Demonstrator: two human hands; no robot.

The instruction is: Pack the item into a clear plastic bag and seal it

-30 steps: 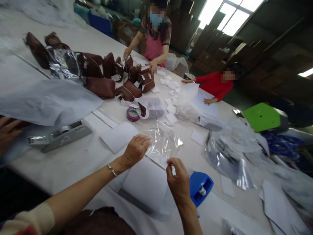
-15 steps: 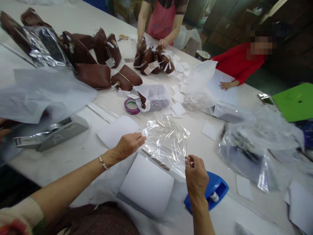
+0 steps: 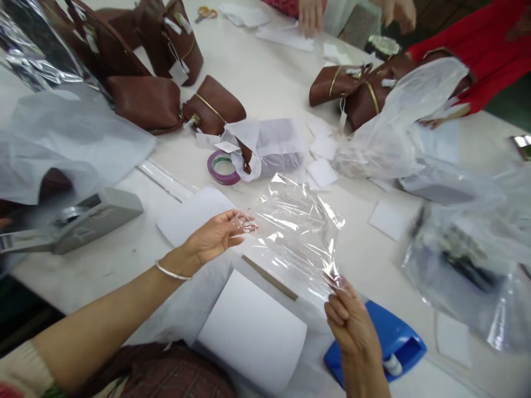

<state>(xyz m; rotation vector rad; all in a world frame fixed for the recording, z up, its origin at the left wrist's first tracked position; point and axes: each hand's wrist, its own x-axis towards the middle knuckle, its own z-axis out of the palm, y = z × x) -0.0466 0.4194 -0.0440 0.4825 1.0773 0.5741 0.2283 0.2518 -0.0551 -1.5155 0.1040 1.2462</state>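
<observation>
A clear, crinkled plastic bag (image 3: 296, 232) hung stretched in the air, glinting with creases. One corner was pinched in the left hand's fingers (image 3: 243, 224), the opposite lower corner in the right hand's fingers (image 3: 338, 293), sagging slightly between them.

The top edge cuts off two co-workers (image 3: 477, 50), and tissue paper (image 3: 62, 149) half hides a brown bag (image 3: 53, 182).

A white table (image 3: 265, 72) is filling the frame, carrying brown bags (image 3: 145, 102) at upper left, a purple tape roll (image 3: 223, 167) at centre, a grey tape dispenser (image 3: 78, 218) at left, a blue dispenser (image 3: 390, 340) at lower right, and scattered white paper squares (image 3: 388, 220).
</observation>
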